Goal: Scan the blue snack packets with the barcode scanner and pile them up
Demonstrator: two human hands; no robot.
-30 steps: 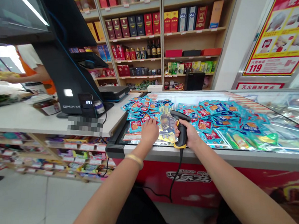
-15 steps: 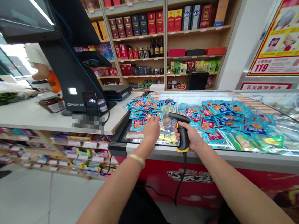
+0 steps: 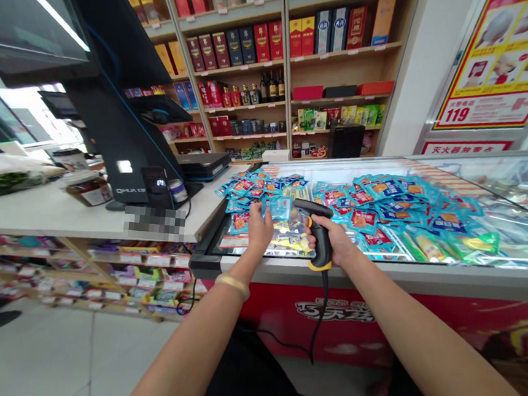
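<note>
My right hand [image 3: 334, 238] is wrapped round the grip of a black and yellow barcode scanner [image 3: 321, 237], its head pointing left and its cable hanging down. In my left hand [image 3: 260, 225] a light blue snack packet [image 3: 279, 208] is pinched, its pale side turned up, just left of the scanner head. Behind my left hand lies a pile of blue snack packets [image 3: 255, 188]. A larger heap of such packets [image 3: 384, 196] spreads to the right of the scanner. Both piles rest on the glass top of a freezer [image 3: 241, 243].
Left of the freezer stands a white counter [image 3: 160, 226] with a cash register [image 3: 126, 136], a jar [image 3: 88, 189] and a bag of greens [image 3: 4, 182]. Shelves [image 3: 239, 60] of boxes and bottles line the back. The scanner's cable [image 3: 319, 317] loops down the red freezer front.
My left hand has come up a little and left from the left pile, and a light blue packet now shows in its fingers. The scanner stays nearly in place.
</note>
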